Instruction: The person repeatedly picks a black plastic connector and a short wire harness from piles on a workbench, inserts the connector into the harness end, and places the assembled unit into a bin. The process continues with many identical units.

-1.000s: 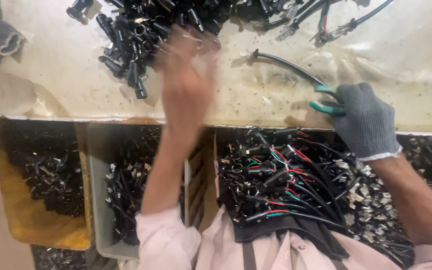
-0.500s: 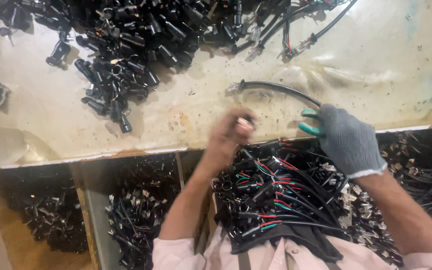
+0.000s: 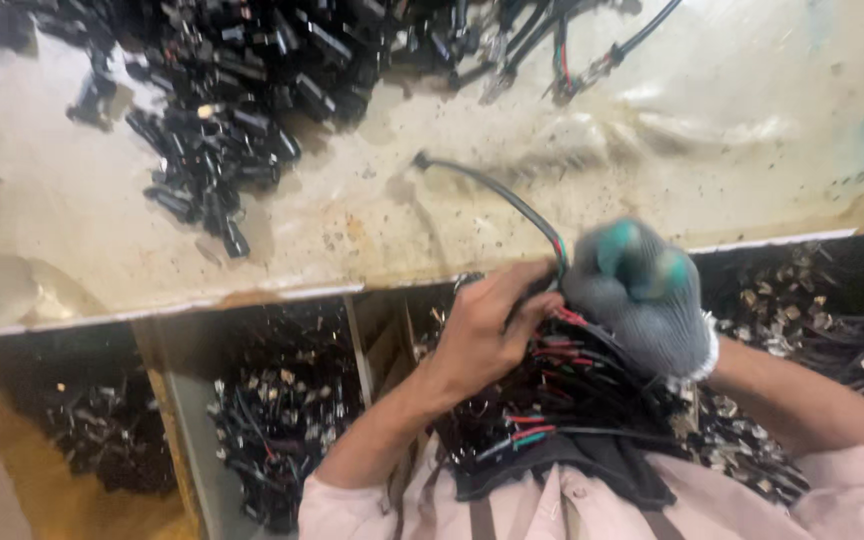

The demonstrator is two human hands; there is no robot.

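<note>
- Head cam: black cable (image 3: 497, 195) arcs over the table edge (image 3: 252, 290), near end pinched between both hands.
- Left hand (image 3: 487, 325) bare, fingers clamped on the cable end.
- Right hand (image 3: 642, 295) in grey glove, fisted around the same end.
- Wire bundle (image 3: 562, 400) with red and green leads just below the hands.
- Pile of black connectors (image 3: 222, 110) well apart, upper left on the table.
- Bins (image 3: 282, 410) of small parts under the edge.

The right hand (image 3: 642, 300) is blurred, its glove hiding what the fingers grip. The left hand (image 3: 487, 330) curls its fingers out of sight among the wire bundle (image 3: 572, 400). The pile of black connectors (image 3: 242, 90) runs off the top edge. Small parts in the bins (image 3: 282, 420) are too small to tell apart.
</note>
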